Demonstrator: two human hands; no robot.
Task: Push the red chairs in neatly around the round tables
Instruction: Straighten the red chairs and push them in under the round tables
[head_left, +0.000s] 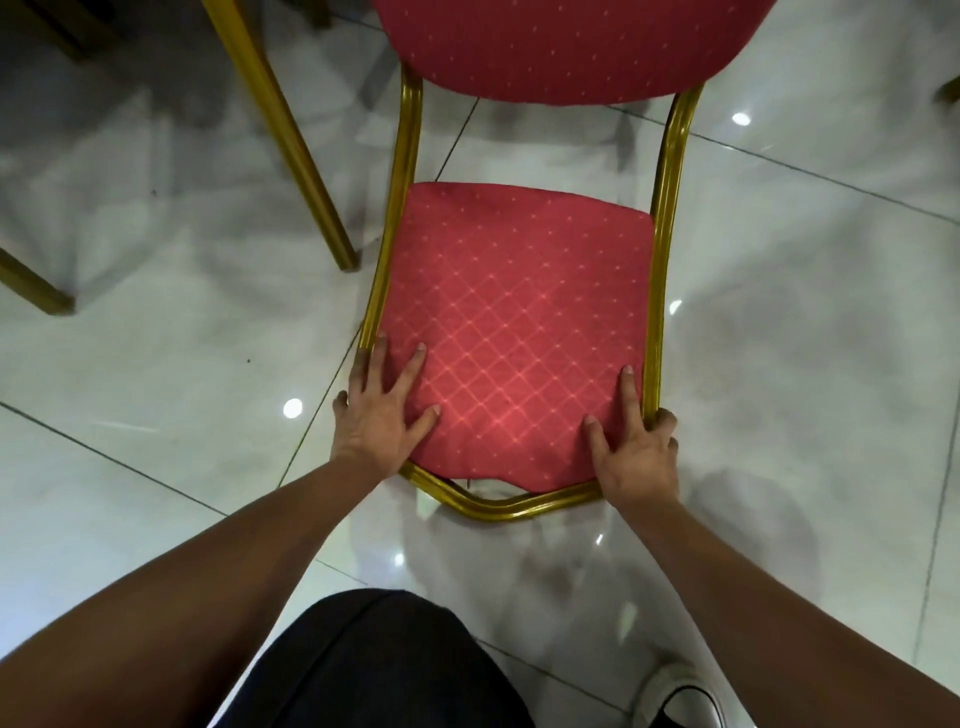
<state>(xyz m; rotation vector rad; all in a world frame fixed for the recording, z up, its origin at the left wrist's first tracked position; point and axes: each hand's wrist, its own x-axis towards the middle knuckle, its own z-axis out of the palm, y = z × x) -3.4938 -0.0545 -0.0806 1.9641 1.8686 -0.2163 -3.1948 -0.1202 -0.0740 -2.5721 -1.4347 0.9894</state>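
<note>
A red chair (519, 312) with a gold metal frame stands in front of me, seat facing me and its padded backrest at the top of the view. My left hand (379, 410) grips the seat's front left corner, thumb on the cushion and fingers along the frame. My right hand (636, 447) holds the front right corner, fingers wrapped around the gold rail. The red cushion is lifted off the front rail, leaving a gap. No round table is visible.
Gold legs (291, 135) of another piece of furniture stand at the upper left, close to the chair's left side. Glossy white floor tiles (805, 312) surround the chair. My dark-trousered knee (374, 670) and a white shoe (680, 696) are at the bottom.
</note>
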